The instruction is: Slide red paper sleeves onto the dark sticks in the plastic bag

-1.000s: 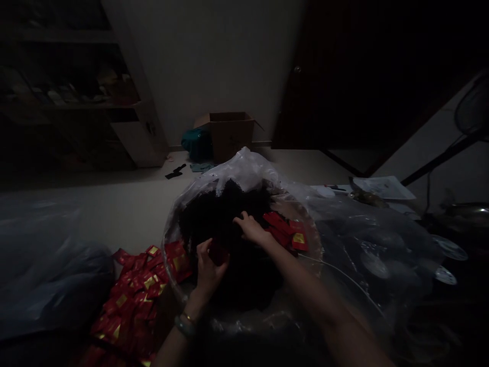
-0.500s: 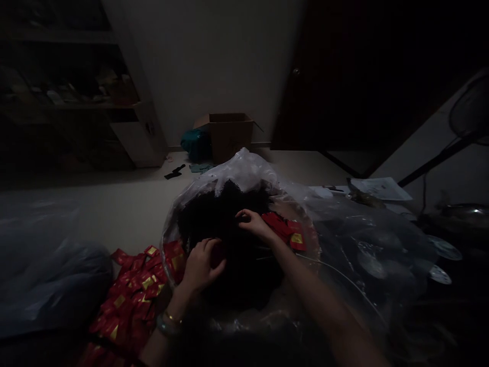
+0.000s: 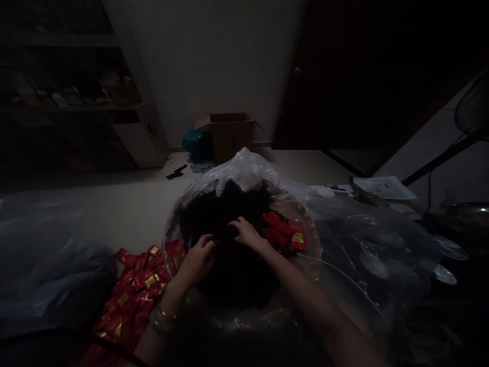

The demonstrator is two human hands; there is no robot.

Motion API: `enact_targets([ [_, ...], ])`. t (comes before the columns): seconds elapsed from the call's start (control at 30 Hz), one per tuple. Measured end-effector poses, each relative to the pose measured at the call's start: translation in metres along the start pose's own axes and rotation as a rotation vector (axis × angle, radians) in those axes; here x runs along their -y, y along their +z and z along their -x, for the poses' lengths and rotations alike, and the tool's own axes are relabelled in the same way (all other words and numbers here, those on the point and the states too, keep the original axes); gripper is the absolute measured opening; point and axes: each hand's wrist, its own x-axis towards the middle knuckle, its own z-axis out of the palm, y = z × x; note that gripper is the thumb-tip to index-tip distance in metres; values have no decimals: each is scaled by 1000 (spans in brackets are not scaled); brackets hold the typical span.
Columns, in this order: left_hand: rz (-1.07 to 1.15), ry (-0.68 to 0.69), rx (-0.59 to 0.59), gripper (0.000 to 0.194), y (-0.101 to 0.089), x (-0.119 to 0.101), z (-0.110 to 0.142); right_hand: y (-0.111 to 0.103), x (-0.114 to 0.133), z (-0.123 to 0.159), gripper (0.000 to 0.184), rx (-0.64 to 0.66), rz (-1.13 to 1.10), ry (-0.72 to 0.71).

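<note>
Your right hand (image 3: 248, 234) has edged toward your left hand (image 3: 198, 255); gloom hides whether fingers grip anything. The plastic-lined tub (image 3: 314, 242) holds indistinct dark material (image 3: 229, 201), red packets (image 3: 278, 229) near its right edge.

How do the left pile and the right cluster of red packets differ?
The left pile is large; the right cluster is much smaller. The left pile lies outside the plastic-lined container; the right cluster lies inside, beside the dark heap. Both are red and gold.
</note>
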Motion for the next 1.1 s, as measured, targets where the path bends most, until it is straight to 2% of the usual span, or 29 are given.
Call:
enact_targets([
  [0.1,-28,-15,-23,20,-1,-1,-5,-18,3,0,40,-102,-151,-3],
  [0.2,-49,-47,-72,20,1,-3,-13,-36,12,2,35,-164,-424,-6],
  [0.3,-62,-64,-106,17,4,-8,-21,-47,28,7,38,-146,-724,-17],
  [0.4,-54,-57,-109,15,8,-11,-23,-45,44,13,40,-97,-875,-23],
  [0.57,80,-40,-65,21,8,-4,-16,-38,50,16,37,21,-800,-67],
  [0.83,267,-8,-14,13,-9,-5,-11,-47,43,18,47,132,-689,-168],
  [0.97,325,17,-32,9,-13,-9,-10,-49,48,21,33,117,-543,-178],
  [1.1,342,62,-61,8,-9,-6,-6,-54,58,22,16,228,-269,-271],
])
